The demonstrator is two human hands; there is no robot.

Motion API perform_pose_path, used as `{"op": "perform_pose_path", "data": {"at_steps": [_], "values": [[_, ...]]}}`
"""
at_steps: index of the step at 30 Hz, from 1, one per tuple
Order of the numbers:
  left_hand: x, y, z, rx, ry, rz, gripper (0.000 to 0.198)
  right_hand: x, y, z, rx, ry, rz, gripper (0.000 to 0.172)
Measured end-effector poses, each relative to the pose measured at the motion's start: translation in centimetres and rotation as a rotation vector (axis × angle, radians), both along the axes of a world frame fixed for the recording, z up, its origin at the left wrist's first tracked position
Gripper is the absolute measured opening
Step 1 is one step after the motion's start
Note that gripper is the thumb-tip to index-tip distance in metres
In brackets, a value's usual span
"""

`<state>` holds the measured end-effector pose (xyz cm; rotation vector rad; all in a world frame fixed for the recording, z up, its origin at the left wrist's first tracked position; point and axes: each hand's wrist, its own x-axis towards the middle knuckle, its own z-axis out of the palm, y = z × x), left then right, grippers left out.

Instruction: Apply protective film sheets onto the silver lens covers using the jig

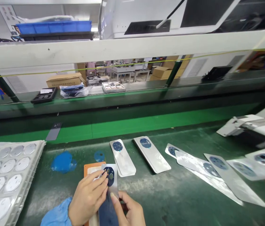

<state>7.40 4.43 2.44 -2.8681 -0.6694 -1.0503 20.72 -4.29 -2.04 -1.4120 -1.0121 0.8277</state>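
Note:
My left hand [88, 197] and my right hand [129, 210] together hold a phone back cover [110, 201] over an orange fixture [90, 169] at the table's near edge. The cover is dark blue with a round dark camera ring [110, 174] near its top. My left fingertips pinch at that ring. My right thumb and fingers grip the cover's right edge. A blue sleeve covers my left wrist.
A white tray [4, 175] of round silver discs lies at the left. Two stacks of silver back covers [123, 160] [152, 155] lie beyond my hands, several more [217, 175] fan out at the right. Blue film scraps [63, 161] lie on the green table [170, 194].

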Motion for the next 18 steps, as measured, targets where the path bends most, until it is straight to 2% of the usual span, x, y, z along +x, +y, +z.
{"op": "perform_pose_path", "data": {"at_steps": [5, 12, 15, 18], "values": [[0.5, 0.2, -0.2, -0.035, -0.013, -0.041, 0.020, 0.4, -0.2, -0.6, -0.010, 0.025, 0.007, 0.034], [0.6, 0.0, -1.1, 0.023, 0.014, -0.063, 0.025, 0.5, -0.3, -1.0, -0.013, 0.046, -0.006, 0.038], [0.7, 0.1, -1.1, -0.044, -0.046, -0.071, 0.022, 0.7, -0.3, -0.8, -0.012, 0.028, -0.028, 0.039], [0.8, 0.3, -1.1, -0.138, -0.102, -0.015, 0.015, 0.7, -0.1, -0.6, 0.012, -0.061, -0.039, 0.042]]}}
